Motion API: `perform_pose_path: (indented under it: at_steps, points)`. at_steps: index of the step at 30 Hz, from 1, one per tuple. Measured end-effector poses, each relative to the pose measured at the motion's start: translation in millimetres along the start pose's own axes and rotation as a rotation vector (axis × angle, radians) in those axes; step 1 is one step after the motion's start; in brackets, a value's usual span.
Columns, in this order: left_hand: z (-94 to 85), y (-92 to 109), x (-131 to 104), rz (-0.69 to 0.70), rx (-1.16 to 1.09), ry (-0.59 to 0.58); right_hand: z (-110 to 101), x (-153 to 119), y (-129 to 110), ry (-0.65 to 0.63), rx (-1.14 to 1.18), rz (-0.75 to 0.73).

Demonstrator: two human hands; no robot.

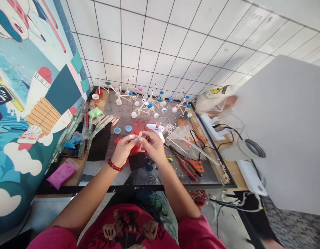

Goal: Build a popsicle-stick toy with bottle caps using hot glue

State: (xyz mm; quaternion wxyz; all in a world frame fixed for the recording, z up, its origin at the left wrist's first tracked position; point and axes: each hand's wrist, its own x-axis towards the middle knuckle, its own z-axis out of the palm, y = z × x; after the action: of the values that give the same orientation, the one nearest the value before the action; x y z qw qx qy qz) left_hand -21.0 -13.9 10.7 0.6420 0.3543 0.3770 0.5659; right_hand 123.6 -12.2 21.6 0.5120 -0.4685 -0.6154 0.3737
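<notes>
My left hand (124,148) and my right hand (154,144) meet over the middle of the table. Between their fingertips is a short pale wooden stick piece (140,135), pinched from both sides. Just beyond the fingers lies a white glue gun (156,129) on its side. Two blue bottle caps (117,130) rest to the left of it. Red pieces (134,150) lie beneath the hands, partly hidden by them. A black sheet (138,161) sits just below the hands.
Several small stick models (149,105) with bottle-cap wheels stand along the back. Red-handled pliers (187,166) lie at right beside a black cord. Wooden sticks (103,124) and a pink packet (61,173) are at left. A white power strip (214,128) runs along the right edge.
</notes>
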Motion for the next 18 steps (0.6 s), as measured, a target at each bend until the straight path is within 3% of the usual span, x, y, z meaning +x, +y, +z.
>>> perform_pose_path:
  at_steps: [7,12,18]
  points:
    - [-0.3,6,1,-0.045,-0.025,-0.027,3,16,2,0.046,0.143,0.105]
    - [-3.4,1,1,0.043,0.09,-0.002,6,13,-7,-0.003,0.199,0.096]
    - [-6.6,-1,4,0.115,0.116,0.083,3,14,-11,-0.066,-0.025,0.016]
